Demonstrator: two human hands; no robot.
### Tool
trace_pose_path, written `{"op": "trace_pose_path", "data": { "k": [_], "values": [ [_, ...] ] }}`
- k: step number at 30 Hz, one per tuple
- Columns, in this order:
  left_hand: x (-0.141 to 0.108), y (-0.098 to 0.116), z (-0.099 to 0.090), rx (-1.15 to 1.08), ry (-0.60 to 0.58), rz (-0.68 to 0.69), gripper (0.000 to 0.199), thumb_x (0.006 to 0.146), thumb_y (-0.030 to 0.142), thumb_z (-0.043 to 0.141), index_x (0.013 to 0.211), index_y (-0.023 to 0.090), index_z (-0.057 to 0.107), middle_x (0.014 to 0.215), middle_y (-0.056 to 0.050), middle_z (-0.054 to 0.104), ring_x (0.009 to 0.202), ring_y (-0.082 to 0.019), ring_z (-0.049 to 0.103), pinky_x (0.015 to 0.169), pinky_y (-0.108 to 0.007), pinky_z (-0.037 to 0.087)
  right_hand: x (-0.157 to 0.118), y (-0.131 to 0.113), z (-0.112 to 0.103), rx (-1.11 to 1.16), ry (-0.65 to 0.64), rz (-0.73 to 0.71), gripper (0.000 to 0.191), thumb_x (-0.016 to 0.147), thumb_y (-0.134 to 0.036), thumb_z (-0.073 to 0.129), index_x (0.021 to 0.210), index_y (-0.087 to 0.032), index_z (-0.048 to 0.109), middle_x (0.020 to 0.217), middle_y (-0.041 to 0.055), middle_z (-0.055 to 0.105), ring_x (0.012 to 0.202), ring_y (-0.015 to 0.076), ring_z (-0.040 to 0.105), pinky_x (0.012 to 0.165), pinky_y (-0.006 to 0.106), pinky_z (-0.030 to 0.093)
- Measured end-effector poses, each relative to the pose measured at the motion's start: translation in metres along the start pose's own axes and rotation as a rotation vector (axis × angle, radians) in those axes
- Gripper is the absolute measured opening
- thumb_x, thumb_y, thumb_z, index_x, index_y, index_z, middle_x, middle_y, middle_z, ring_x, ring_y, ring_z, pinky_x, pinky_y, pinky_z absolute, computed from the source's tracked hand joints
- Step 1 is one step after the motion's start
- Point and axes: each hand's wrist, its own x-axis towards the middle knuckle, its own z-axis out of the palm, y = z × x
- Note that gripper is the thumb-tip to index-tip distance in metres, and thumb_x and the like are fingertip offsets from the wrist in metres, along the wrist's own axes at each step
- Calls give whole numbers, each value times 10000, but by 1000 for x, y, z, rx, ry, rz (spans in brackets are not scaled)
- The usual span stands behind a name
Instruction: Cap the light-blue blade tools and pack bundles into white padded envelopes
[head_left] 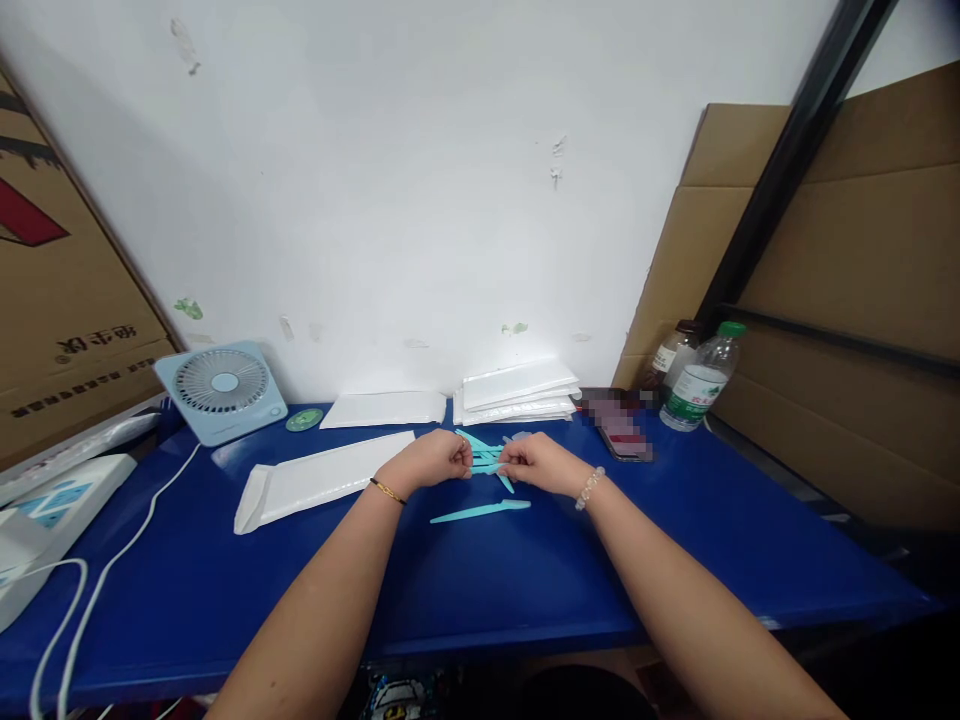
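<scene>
Left hand (pixel 439 457), right hand (pixel 538 463), fingers (pixel 460 461) pinching turquoise plastic sticks (pixel 487 468)! A light, even grip should suit them best.

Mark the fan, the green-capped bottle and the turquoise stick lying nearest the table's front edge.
Stick (pixel 480 512), head view: middle of its length.
Fan (pixel 223 382), head view: on its hub.
Bottle (pixel 696 391), head view: on its label.

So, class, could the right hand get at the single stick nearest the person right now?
Probably yes: the single stick lies close to the right hand on the table, with nothing seen on top of it. That hand is at the other sticks, though, so it may first have to leave them.
</scene>
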Motion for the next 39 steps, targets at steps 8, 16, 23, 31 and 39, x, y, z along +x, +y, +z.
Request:
{"op": "trace_pose_path", "data": {
  "k": [8,16,23,31,39],
  "values": [
    [12,-3,2,132,264,-39,149,801,303,524,833,199,626,803,-33,670,746,-175,598,616,-253,386,-5,42,-26,58,191,132,304,806,-431,553,751,-152,660,626,21,628,551,123,526,517,221,373],
    [-1,12,5,45,111,72,385,645,511,688,890,217,645,888,-19,653,772,-178,592,601,-244,404,-9,45,-33,-68,243,148,233,756,-374,611,809,-164,696,712,29,653,625,139,547,573,239,398],
    [0,27,19,114,-135,35,101,724,301,614,743,207,647,737,-1,665,626,-140,556,513,-237,330,-14,21,-28,121,-143,67,321,707,-453,679,840,-164,722,702,23,664,621,140,553,546,228,390],
    [3,9,12,-46,98,73,144,827,283,461,810,185,565,681,-14,622,600,-137,546,548,-236,356,-8,26,-22,211,-13,59,281,788,-423,583,774,-156,672,654,15,629,574,124,529,540,231,393],
    [2,-9,5,-368,272,-8,258,885,422,376,966,201,483,762,-4,631,615,-130,541,564,-235,407,-7,40,-35,480,527,78,318,769,-422,622,975,-181,638,659,-6,598,619,129,541,622,261,437]
  ]
}}
